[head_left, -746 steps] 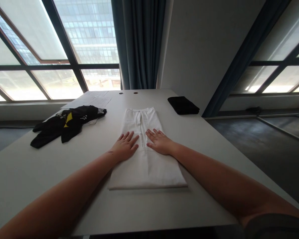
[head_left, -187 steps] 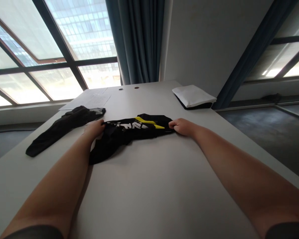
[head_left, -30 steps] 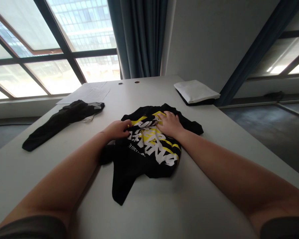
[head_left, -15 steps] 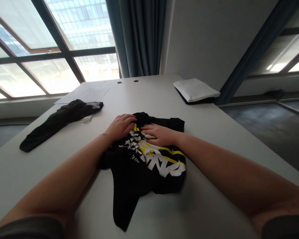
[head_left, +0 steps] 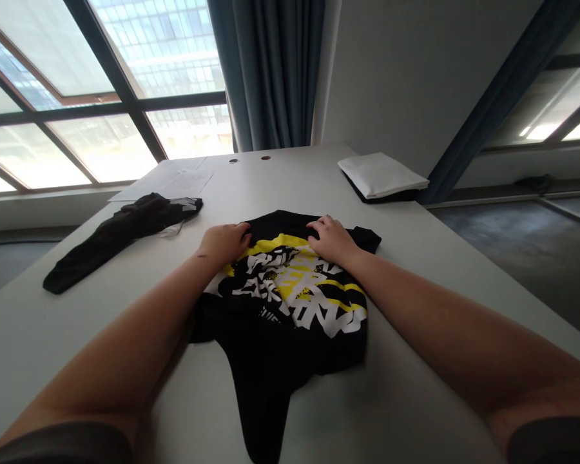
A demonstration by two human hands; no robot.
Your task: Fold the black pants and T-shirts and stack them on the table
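A black shirt (head_left: 294,351) with a white and yellow letter print lies wrinkled on the white table. One narrow sleeve-like part of it stretches toward me, running out of the bottom of the view. My left hand (head_left: 225,245) grips the cloth at the shirt's upper left, fingers bent over it. At the upper right my right hand (head_left: 333,240) has its fingers curled on the same shirt, taking hold of the fabric. Between the two hands the print is spread fairly wide, with creases in the middle.
Another dark garment (head_left: 120,238) lies bunched at the left of the white table (head_left: 299,183). Papers (head_left: 167,179) rest behind it. A folded white cloth (head_left: 384,175) sits on something black at the back right. A curtain (head_left: 273,77) hangs behind the table.
My hands have moved apart, the right one going right and slightly away. The bunched shirt is spread wider, showing more of its print, and its sleeve-like part reaches nearer to me.
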